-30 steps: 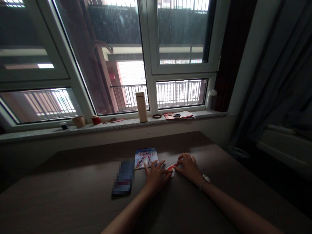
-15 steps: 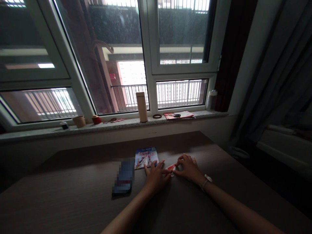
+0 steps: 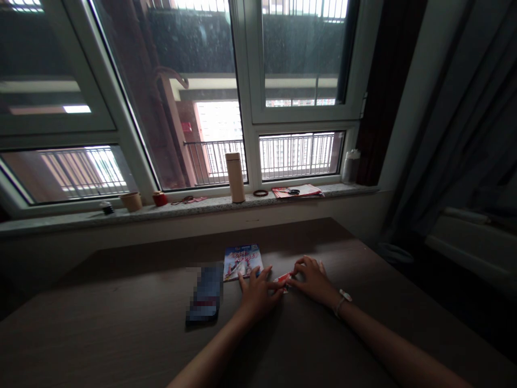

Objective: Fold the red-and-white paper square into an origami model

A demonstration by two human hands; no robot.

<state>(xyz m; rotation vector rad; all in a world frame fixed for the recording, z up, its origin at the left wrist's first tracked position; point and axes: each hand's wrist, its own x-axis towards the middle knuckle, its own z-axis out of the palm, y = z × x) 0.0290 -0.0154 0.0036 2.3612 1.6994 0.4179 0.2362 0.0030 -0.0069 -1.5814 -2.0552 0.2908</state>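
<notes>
A small red-and-white piece of paper (image 3: pixel 284 278) lies on the dark brown table between my hands, its full shape partly hidden by my fingers. My left hand (image 3: pixel 258 291) rests at its left side, thumb and a fingertip on the paper, the other fingers spread towards a colourful printed booklet (image 3: pixel 240 261). From the right, my right hand (image 3: pixel 312 277) pinches the paper's edge between thumb and forefinger. A bracelet circles the right wrist. Left of the booklet lies a dark, pixelated flat object (image 3: pixel 205 296).
Along the granite windowsill (image 3: pixel 210 206) stand a beige flask (image 3: pixel 235 178), a tan cup (image 3: pixel 131 201), a red spool-like item (image 3: pixel 160 199) and a grey bottle (image 3: pixel 351 166). Black-handled scissors (image 3: pixel 293 192) lie on red printed papers (image 3: pixel 309 190). The table (image 3: pixel 121 302) ends before the wall.
Both hands stay in nearly the same place. My right fingertips have shifted slightly at the paper, and its visible part looks a little different.
</notes>
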